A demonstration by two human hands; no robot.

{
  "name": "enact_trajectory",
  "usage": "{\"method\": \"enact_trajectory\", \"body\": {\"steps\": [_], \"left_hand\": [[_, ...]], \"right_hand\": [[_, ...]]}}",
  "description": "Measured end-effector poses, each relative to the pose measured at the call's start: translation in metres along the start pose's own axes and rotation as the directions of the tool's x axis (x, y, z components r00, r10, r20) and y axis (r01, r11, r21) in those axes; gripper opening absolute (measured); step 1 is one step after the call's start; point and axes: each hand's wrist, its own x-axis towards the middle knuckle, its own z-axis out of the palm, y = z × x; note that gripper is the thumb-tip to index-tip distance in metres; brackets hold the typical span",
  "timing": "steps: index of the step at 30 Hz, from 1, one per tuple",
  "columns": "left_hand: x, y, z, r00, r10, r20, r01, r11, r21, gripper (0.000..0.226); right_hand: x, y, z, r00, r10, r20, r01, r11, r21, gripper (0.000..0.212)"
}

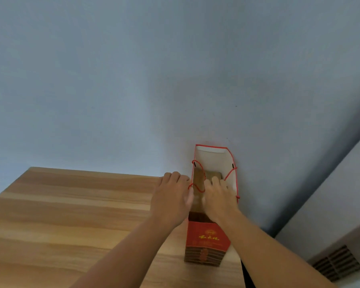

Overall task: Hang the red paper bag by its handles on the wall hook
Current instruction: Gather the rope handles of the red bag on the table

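1. While your right hand [217, 194] reaches into the mouth of the red paper bag [208, 240], fingers loosely together over its rim, I cannot tell that they pinch any cord handle [197, 183]; lifting now could leave one loop behind.
2. Your left hand [172, 194], fingers together, presses the bag's side at 9 o'clock; squeezing may crumple it.
3. With the bag standing at the table [71, 215] edge, at 5 o'clock in view, it could topple off.
4. No hook shows on the wall [175, 69].

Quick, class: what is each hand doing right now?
Left hand: fingers curled at the red paper bag's left edge; grip unclear.
Right hand: reaching inside the bag; grip unclear.
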Motion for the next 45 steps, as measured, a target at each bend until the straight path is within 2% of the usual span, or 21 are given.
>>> {"method": "enact_trajectory", "body": {"steps": [4,9,14,20,23,26,31,32,34,37,41,43,45], "left_hand": [[0.002,-0.010,0.006,1.000,-0.012,0.020,0.013,0.999,-0.049,0.025],[0.000,-0.020,0.011,0.999,-0.027,0.024,0.029,0.996,-0.085,0.028],[0.002,-0.036,0.015,0.996,-0.059,0.070,0.064,0.996,-0.069,0.034],[0.003,-0.038,0.018,0.991,-0.058,0.117,0.064,0.997,-0.046,0.034],[0.006,-0.036,0.018,0.990,-0.051,0.130,0.057,0.998,-0.042,0.032],[0.014,-0.030,0.015,0.994,-0.034,0.105,0.038,0.999,-0.036,0.030],[0.031,-0.010,0.006,1.000,-0.004,0.008,0.004,0.999,-0.039,0.040],[0.037,-0.003,0.000,1.000,-0.007,-0.013,0.006,0.999,-0.051,0.044],[0.047,0.010,-0.010,1.000,-0.016,-0.023,0.014,0.997,-0.070,0.053],[0.057,0.020,-0.030,0.999,-0.013,-0.048,0.010,0.998,-0.064,0.062],[0.056,0.031,-0.060,0.993,-0.042,-0.108,0.032,0.995,-0.098,0.078],[0.052,0.033,-0.071,0.989,-0.059,-0.133,0.044,0.993,-0.111,0.085],[0.048,0.032,-0.078,0.989,-0.075,-0.127,0.062,0.993,-0.104,0.083]], "right_hand": [[0.011,-0.008,0.018,0.990,0.014,0.140,-0.013,1.000,-0.006,0.040],[0.024,-0.009,0.036,0.944,0.080,0.321,-0.058,0.995,-0.076,0.057],[0.038,-0.011,0.043,0.905,0.085,0.417,-0.123,0.990,0.065,0.057],[0.042,-0.010,0.045,0.916,0.041,0.398,-0.108,0.983,0.148,0.045],[0.041,-0.007,0.025,0.928,0.050,0.370,-0.095,0.990,0.103,0.028],[0.051,0.000,-0.024,0.935,0.039,0.352,-0.068,0.995,0.071,0.021],[0.076,-0.002,-0.133,0.971,0.006,0.239,-0.045,0.986,0.160,0.039],[0.077,-0.005,-0.150,0.969,-0.005,0.247,-0.036,0.986,0.163,0.036],[0.076,-0.009,-0.173,0.978,-0.015,0.207,-0.023,0.984,0.178,0.015],[0.074,-0.014,-0.194,0.993,-0.004,0.115,-0.022,0.975,0.220,0.019],[0.066,-0.025,-0.208,0.991,-0.016,0.134,-0.018,0.968,0.250,0.038],[0.061,-0.033,-0.208,0.992,-0.031,0.123,0.001,0.972,0.235,0.040],[0.058,-0.040,-0.204,0.992,-0.038,0.122,0.008,0.972,0.234,0.039]]}}
